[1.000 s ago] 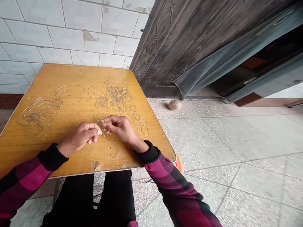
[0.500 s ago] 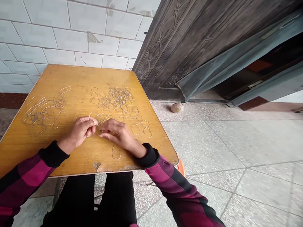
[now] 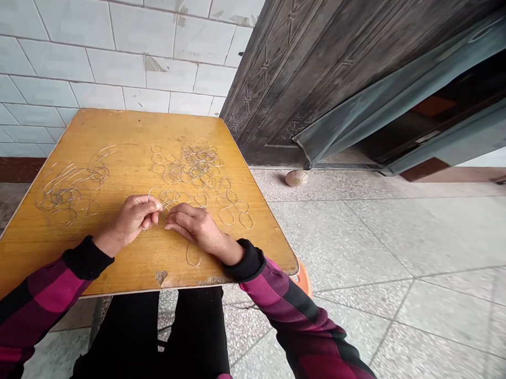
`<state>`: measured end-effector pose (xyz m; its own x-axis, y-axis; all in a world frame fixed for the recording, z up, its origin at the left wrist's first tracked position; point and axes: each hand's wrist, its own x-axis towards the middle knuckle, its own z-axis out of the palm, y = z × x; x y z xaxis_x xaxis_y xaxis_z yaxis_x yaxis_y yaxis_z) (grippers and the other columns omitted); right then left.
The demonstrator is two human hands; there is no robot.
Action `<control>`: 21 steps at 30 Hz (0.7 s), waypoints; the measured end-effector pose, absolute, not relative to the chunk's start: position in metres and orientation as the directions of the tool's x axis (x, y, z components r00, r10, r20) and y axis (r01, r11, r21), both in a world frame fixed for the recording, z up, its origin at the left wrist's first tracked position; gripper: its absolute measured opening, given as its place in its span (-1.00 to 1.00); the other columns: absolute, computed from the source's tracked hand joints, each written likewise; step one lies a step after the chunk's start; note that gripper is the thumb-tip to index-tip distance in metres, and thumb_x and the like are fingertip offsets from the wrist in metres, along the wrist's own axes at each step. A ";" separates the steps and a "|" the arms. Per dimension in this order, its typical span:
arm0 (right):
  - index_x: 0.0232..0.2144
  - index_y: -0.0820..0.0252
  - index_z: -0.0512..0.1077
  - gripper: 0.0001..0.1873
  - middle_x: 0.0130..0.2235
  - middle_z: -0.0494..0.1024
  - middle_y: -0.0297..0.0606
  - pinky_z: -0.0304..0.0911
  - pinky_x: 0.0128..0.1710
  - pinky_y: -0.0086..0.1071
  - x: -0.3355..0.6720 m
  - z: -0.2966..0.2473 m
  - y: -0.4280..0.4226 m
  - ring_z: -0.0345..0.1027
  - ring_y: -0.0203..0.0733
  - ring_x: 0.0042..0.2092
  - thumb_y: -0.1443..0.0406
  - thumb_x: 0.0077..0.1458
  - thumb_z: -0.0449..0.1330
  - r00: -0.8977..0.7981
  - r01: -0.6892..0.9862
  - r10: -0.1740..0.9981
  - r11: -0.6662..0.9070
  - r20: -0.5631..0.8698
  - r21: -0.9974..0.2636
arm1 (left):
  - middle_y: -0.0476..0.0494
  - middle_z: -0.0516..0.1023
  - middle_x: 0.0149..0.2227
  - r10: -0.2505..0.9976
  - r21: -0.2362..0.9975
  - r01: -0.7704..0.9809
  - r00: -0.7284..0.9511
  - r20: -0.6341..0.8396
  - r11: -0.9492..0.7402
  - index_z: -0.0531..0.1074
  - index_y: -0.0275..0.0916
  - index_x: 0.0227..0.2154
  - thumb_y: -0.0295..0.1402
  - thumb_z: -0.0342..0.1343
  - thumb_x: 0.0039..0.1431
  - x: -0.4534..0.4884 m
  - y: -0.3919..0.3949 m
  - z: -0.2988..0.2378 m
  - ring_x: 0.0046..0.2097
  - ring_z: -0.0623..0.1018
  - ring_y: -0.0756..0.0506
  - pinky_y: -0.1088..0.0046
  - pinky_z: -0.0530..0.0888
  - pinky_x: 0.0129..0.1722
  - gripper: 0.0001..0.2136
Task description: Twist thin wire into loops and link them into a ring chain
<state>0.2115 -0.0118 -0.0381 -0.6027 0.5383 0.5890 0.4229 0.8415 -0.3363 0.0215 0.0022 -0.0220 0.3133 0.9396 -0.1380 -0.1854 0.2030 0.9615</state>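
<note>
Left hand [image 3: 129,219] pinching thin wire [image 3: 168,196], right hand [image 3: 194,227] just beside.

No words, numbers or brands can be read anywhere. At about two o'clock, the dark door [image 3: 290,63] bears an embossed mark [image 3: 295,127] low down, too small and worn to read.

White glazed wall tiles [image 3: 96,46] fill the upper left of the frame, a dark embossed door [image 3: 323,76] stands upper right, and speckled terrazzo flooring [image 3: 359,243] spreads lower right.
</note>
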 end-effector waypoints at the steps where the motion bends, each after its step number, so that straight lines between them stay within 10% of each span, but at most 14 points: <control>1: -0.33 0.28 0.42 -0.79 -0.29 0.51 -0.16 0.36 -0.31 -0.44 0.212 -0.038 -0.012 0.42 -0.28 -0.26 0.25 0.26 0.09 -0.603 0.423 0.536 0.843 0.591 -0.333 | 0.02 0.38 -0.70 0.938 0.964 -0.179 0.320 -0.134 0.199 0.40 -0.31 -0.65 -0.35 0.20 -0.10 0.021 0.002 -0.022 -0.71 0.21 0.15 0.61 0.04 -0.71 -0.83; 21: -0.31 0.22 0.49 -0.72 -0.23 0.48 -0.18 0.32 -0.34 -0.43 0.209 -0.051 -0.010 0.37 -0.30 -0.31 0.17 0.26 0.08 -0.564 0.548 0.605 0.784 0.562 -0.293 | 0.04 0.32 -0.61 0.974 0.966 -0.198 0.184 -0.130 0.166 0.44 -0.32 -0.62 -0.35 0.23 -0.17 0.026 0.002 -0.027 -0.59 0.17 0.14 0.57 0.06 -0.61 -0.86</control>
